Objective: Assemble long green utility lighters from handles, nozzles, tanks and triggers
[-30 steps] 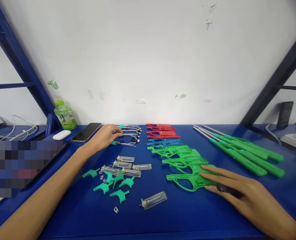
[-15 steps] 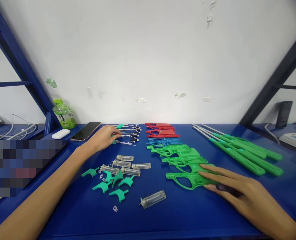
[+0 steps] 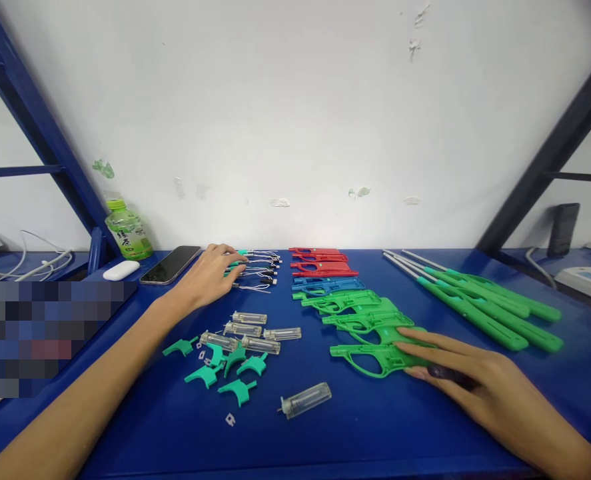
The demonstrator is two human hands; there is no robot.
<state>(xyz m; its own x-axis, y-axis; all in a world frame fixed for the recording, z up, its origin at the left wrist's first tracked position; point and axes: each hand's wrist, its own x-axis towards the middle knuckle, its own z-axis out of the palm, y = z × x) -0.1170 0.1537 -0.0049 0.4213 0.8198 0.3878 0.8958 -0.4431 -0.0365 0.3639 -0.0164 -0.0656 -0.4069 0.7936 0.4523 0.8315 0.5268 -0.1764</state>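
My left hand (image 3: 208, 275) reaches over the row of small wired igniter parts (image 3: 262, 269) at the back. Its thumb and index finger are apart, their tips close to those parts, and I see nothing held between them. The fingers of my right hand (image 3: 475, 377) lie across the handle end of the nearest green lighter shell half (image 3: 375, 358), with the thumb at its near edge. A dark patch shows between thumb and fingers; I cannot make out what it is. More open green halves (image 3: 345, 301), a blue half (image 3: 328, 285) and red halves (image 3: 320, 268) line up behind.
Clear fuel tanks (image 3: 260, 345), one lone tank (image 3: 306, 400), teal triggers (image 3: 238, 391) and tiny white clips (image 3: 230, 419) lie mid-table. Green long-necked lighter pieces (image 3: 485, 303) lie right. A phone (image 3: 171, 264), white case (image 3: 120, 270) and bottle (image 3: 129, 233) stand back left.
My left hand has shifted slightly and its thumb and index finger have spread over the wired parts. My right hand stays on the green shell half.
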